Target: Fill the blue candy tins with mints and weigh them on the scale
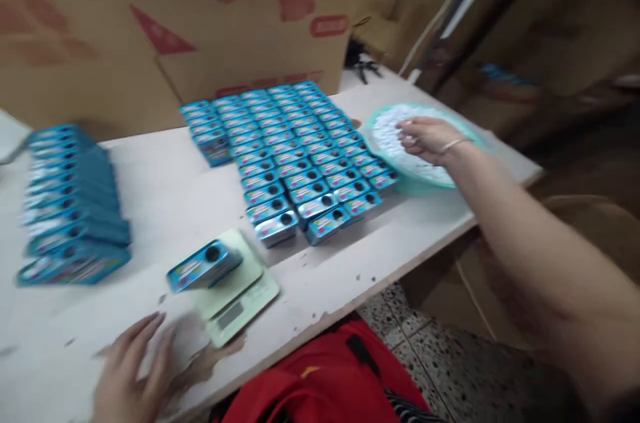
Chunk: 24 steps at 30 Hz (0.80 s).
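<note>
My right hand [425,138] is over a pale green basin [423,184] filled with small white pieces [393,133]. Its fingers are curled together; what is in them, if anything, is too blurred to make out. At the lower left my left hand [133,369] hovers at or just over the tabletop, fingers stretched and apart, with nothing in it. Beyond its fingertips sits a small pale green digital scale [250,303], its display facing me. A blue box with a round dark hole in its top [205,264] stands on the scale's plate.
Rows of similar blue boxes [300,149] fill the middle of the white table [345,269]. Another row of blue boxes [80,203] leans at the left. A large cardboard carton [100,76] stands behind them. Dark scissors-like tools [365,66] lie at the back.
</note>
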{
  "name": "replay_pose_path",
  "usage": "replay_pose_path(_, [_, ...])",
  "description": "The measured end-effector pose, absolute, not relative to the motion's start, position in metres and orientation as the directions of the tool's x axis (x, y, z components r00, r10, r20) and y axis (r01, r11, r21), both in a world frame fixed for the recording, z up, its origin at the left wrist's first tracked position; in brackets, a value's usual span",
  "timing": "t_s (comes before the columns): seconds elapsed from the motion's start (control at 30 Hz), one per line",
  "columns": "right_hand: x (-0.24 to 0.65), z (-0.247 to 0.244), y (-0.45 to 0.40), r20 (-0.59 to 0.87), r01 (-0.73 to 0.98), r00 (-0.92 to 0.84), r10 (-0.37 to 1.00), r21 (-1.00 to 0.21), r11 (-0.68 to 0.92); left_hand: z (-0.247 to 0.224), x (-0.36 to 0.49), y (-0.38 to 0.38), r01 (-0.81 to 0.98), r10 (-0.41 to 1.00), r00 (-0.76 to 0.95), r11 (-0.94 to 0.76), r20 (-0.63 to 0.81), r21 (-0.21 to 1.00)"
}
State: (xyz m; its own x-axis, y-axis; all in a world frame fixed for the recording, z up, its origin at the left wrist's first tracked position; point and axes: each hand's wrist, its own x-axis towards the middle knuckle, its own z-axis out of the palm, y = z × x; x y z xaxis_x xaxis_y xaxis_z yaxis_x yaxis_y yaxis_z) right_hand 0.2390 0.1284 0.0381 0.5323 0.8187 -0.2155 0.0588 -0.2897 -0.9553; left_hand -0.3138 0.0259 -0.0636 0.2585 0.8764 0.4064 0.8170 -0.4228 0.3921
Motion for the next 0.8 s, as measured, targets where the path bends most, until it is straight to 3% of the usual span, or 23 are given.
replay_pose_path(0.1, [0.170, 0.048, 0.126, -0.186, 0.042, 0.204, 0.961, -0.979, -0.199, -0.075, -0.326, 0.001, 0.888, 0.900, 0.203, -0.336, 0.387, 0.314])
replay_pose_path(0.2, [0.082, 0.061, 0.119, -0.173, 0.119, -0.091, 0.981, -0.980, -0.162, -0.090, -0.327, -0.014, 0.905, 0.906, 0.136, -0.278, 0.400, 0.322])
replay_pose_path(0.27, [0.027, 0.066, 0.115, -0.093, 0.313, -0.296, 0.951, -0.950, 0.005, -0.097, -0.327, -0.019, 0.904, 0.906, 0.115, -0.265, 0.407, 0.336])
replay_pose_path(0.37, [-0.031, 0.066, 0.113, 0.016, 0.515, -0.488, 0.873, -0.802, 0.302, -0.103, -0.327, -0.024, 0.899, 0.907, 0.097, -0.257, 0.410, 0.354])
replay_pose_path(0.47, [-0.059, 0.062, 0.114, -0.050, 0.642, -0.579, 0.813, -0.643, 0.418, -0.105, -0.329, -0.024, 0.891, 0.905, 0.076, -0.251, 0.419, 0.379])
replay_pose_path(0.6, [-0.072, 0.059, 0.114, -0.177, 0.755, -0.582, 0.794, -0.481, 0.446, -0.105, -0.329, -0.024, 0.880, 0.902, 0.062, -0.251, 0.428, 0.403])
replay_pose_path(0.8, [-0.078, 0.060, 0.113, -0.231, 0.795, -0.557, 0.798, -0.427, 0.431, -0.107, -0.331, -0.026, 0.877, 0.902, 0.055, -0.249, 0.428, 0.412])
